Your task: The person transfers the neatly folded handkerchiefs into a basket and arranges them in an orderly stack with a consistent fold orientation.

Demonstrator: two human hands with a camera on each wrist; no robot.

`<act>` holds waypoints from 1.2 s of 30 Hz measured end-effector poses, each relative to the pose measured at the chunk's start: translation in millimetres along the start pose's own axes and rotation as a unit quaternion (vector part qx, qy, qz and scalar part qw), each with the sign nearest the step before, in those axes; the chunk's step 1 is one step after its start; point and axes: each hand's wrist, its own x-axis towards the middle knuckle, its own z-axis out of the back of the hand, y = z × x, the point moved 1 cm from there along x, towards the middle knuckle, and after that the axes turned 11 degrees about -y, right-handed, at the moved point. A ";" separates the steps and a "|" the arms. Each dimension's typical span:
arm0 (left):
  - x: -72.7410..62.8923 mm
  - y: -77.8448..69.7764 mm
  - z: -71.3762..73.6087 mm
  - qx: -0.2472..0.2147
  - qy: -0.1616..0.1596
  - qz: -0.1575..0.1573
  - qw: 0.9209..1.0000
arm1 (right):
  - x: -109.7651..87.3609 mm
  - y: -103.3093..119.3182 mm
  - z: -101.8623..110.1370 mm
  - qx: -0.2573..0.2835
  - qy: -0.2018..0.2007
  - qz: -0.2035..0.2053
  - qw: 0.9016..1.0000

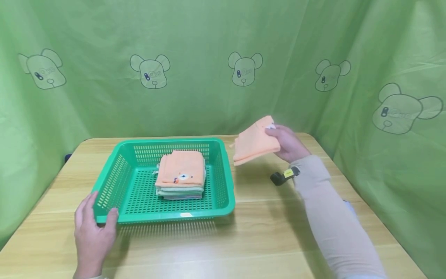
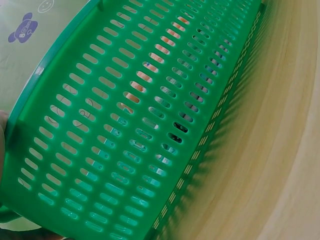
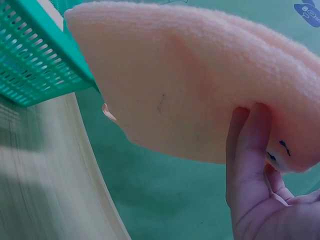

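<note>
A folded peach towel [image 1: 256, 140] is held up right of the basket, pinched by my right hand [image 1: 287, 143] at its right end. The right wrist view shows the thumb pressed into the fluffy peach towel [image 3: 165, 90]; a dark stitched mark shows beside it. My left hand [image 1: 94, 228] grips the near left corner of a green plastic basket [image 1: 228, 182], thumb at the front rim and fingers along the left side. Inside the basket lies a neat stack of folded towels [image 1: 181, 170], peach on top with an embroidered face, pale green and lilac below.
The basket stands on a light wooden table [image 1: 265, 232]. A green curtain [image 1: 198, 108] with bear-head drawings hangs behind and at both sides. A black device with a yellow label [image 1: 287, 173] sits at my right wrist.
</note>
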 end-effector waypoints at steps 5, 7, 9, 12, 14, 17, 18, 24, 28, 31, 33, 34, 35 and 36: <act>0.1 0.4 -0.3 0.002 0.004 0.001 1.000 | -0.2 2.3 -3.6 0.012 0.000 0.002 1.000; 0.3 0.4 -0.2 0.003 0.004 0.001 1.000 | -0.5 2.9 -5.0 0.016 0.001 0.004 1.000; 0.6 0.1 0.0 0.003 0.004 0.000 1.000 | -0.8 3.6 -6.8 0.025 0.002 0.003 1.000; 0.9 0.8 0.3 0.005 0.006 0.001 1.000 | -0.7 4.4 -9.4 0.039 0.004 0.001 0.999; 1.1 1.0 0.4 0.007 0.008 0.002 1.000 | -0.3 5.0 -11.8 0.044 0.003 0.000 0.999; 1.3 1.3 0.6 0.009 0.010 0.003 1.000 | -0.5 6.1 -15.9 0.041 -0.002 0.001 0.999; 1.3 1.5 0.6 0.010 0.011 0.003 1.000 | -0.7 6.6 -17.2 0.040 -0.002 0.002 0.999; 1.6 2.1 0.9 0.015 0.015 0.007 1.000 | -1.1 8.6 -24.7 0.052 0.008 0.003 0.999; 1.1 1.5 1.4 0.010 0.010 0.002 1.000 | -0.7 8.4 -29.5 0.058 0.020 0.009 0.998; 0.7 0.8 1.6 0.004 0.004 -0.008 1.000 | -0.7 8.0 -32.9 0.064 0.032 0.017 0.997; 0.5 0.6 1.5 0.003 0.003 -0.011 1.000 | -0.7 7.7 -34.5 0.073 0.039 0.020 0.996; 0.5 0.7 1.5 0.003 0.003 -0.011 1.000 | -0.7 7.6 -35.6 0.075 0.040 0.020 0.996; 0.5 0.7 1.5 0.003 0.004 -0.011 1.000 | -0.9 7.5 -37.1 0.074 0.041 0.021 0.996; 0.5 1.1 1.4 0.004 0.005 -0.009 1.000 | -0.7 7.3 -38.6 0.074 0.038 0.019 0.996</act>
